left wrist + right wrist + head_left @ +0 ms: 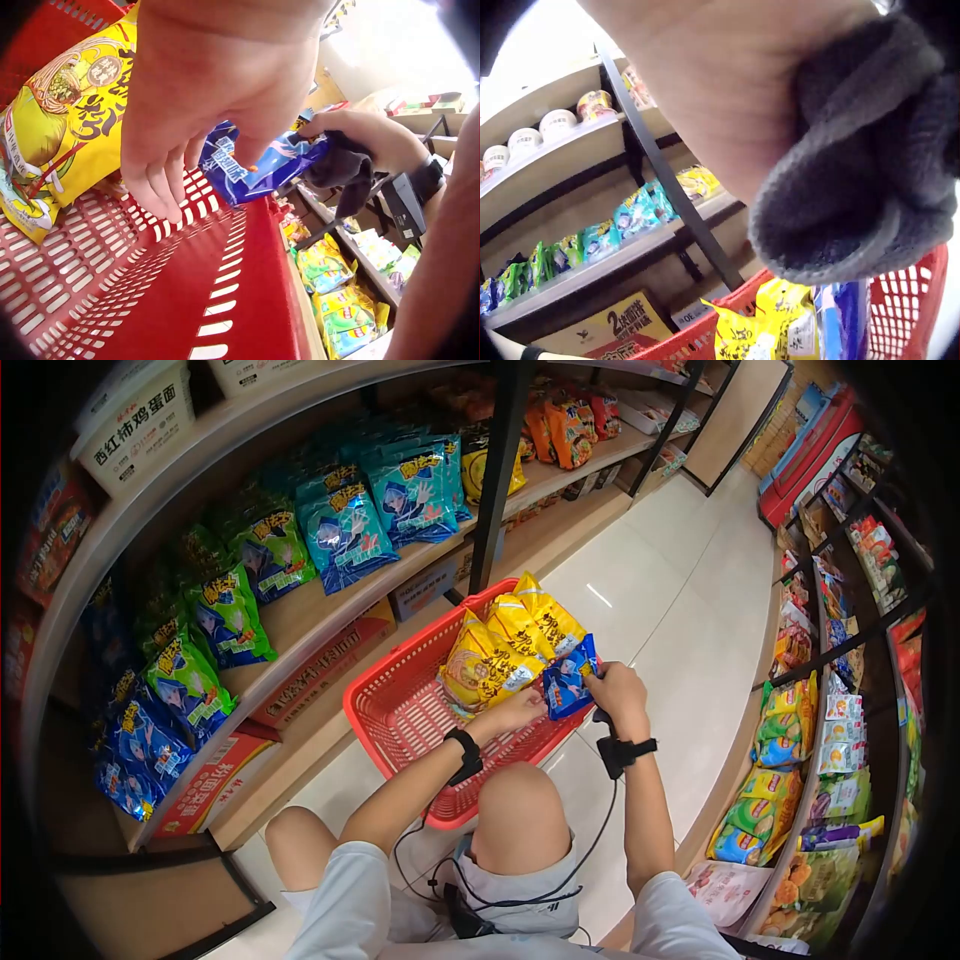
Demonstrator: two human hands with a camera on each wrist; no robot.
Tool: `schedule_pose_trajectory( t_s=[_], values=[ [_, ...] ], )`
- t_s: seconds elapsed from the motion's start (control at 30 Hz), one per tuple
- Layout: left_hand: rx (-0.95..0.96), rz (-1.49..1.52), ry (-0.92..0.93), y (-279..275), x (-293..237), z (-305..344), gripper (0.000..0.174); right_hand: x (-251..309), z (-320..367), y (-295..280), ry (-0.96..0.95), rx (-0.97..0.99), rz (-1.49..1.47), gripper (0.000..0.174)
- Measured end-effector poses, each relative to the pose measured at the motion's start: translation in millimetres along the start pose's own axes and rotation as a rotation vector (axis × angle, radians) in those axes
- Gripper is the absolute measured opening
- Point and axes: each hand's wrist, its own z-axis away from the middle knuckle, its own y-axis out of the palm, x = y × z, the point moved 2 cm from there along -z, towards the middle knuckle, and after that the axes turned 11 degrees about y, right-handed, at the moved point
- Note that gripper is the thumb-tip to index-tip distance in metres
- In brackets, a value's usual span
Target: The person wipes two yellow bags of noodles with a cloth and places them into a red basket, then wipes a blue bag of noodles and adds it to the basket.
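Note:
My right hand (pixel 622 695) pinches a blue snack bag (pixel 570 678) near its upper right side, at the right end of a red shopping basket (pixel 360 712). Beside the blue bag's lower left, my left hand (pixel 515 712) hangs over the basket; its fingers (pixel 154 184) point loosely down, with the thumb in front of the bag in the left wrist view. Yellow noodle packs (pixel 490 660) stand in the basket, left of the blue bag. A grey knit band (pixel 832 195) hides much of the right hand's grip in the right wrist view.
Shelves at left hold green bags (pixel 225 615), teal bags (pixel 345 530) and blue bags (pixel 140 750). A black shelf post (pixel 497 480) rises behind the basket. The right shelf carries chip bags (pixel 760 810). Pale floor tiles (pixel 670 620) run along the aisle.

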Motion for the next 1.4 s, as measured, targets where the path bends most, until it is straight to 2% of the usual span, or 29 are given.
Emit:
schedule_pose_trajectory(
  t_s=[0.07,0.2,0.27,0.33,0.37,0.4,0.47,0.57,0.6,0.7,0.77,0.83,0.9,1.0,1.07,1.13,1.2,1.3,1.4],
  values=[
    [0.008,0.0,0.023,2,5,-4,0.057,-2,-15,25,-0.025,0.003,0.056,0.028],
    [0.113,-0.001,0.024,-6,-14,-3,0.064,-4,-37,78,-0.17,-0.16,0.173,0.027],
    [0.111,0.062,-0.126,-4,-4,-6,0.046,-5,-42,100,-0.238,-0.259,0.22,0.02],
    [0.124,0.066,-0.14,-4,15,-15,0.049,-3,-48,113,-0.298,-0.313,0.315,0.014],
    [0.132,0.068,-0.148,-3,24,-19,0.05,-2,-50,118,-0.274,-0.286,0.359,0.013],
    [0.118,0.094,-0.172,-3,33,-22,0.064,-1,-51,123,-0.248,-0.26,0.405,0.013],
    [0.06,0.09,-0.185,-1,49,-26,0.075,1,-54,136,-0.225,-0.237,0.522,0.014],
    [0.036,0.083,-0.232,3,63,-32,0.089,3,-65,149,-0.18,-0.142,0.519,0.024],
    [0.039,0.078,-0.253,3,62,-33,0.093,7,-67,150,-0.163,-0.105,0.567,0.022],
    [0.039,0.108,-0.261,6,65,-37,0.096,9,-71,150,-0.126,-0.015,0.603,0.024],
    [-0.02,-0.094,-0.138,10,70,-47,0.098,9,-78,154,-0.136,0.022,0.631,0.025],
    [-0.039,-0.141,-0.056,15,97,-66,0.099,5,-84,159,-0.132,0.053,0.663,0.026],
    [-0.022,-0.046,-0.011,12,117,-83,0.098,8,-87,160,-0.115,0.07,0.688,0.026],
    [-0.123,0.054,-0.112,11,113,-90,0.075,17,-85,159,-0.096,0.082,0.731,0.028],
    [-0.081,0.121,-0.183,6,66,-74,0.074,19,-84,162,-0.074,0.091,0.7,0.029],
    [-0.082,0.156,-0.163,7,66,-82,0.071,22,-82,153,-0.097,0.105,0.641,0.03],
    [-0.116,0.149,-0.059,13,87,-100,0.067,18,-78,133,-0.152,0.13,0.545,0.029],
    [-0.161,0.24,-0.031,27,102,-118,0.062,14,-68,83,-0.091,0.127,0.292,0.029],
    [-0.251,0.087,-0.09,31,67,-114,0.057,-7,-62,65,-0.037,0.053,-0.078,0.027]
  ],
)
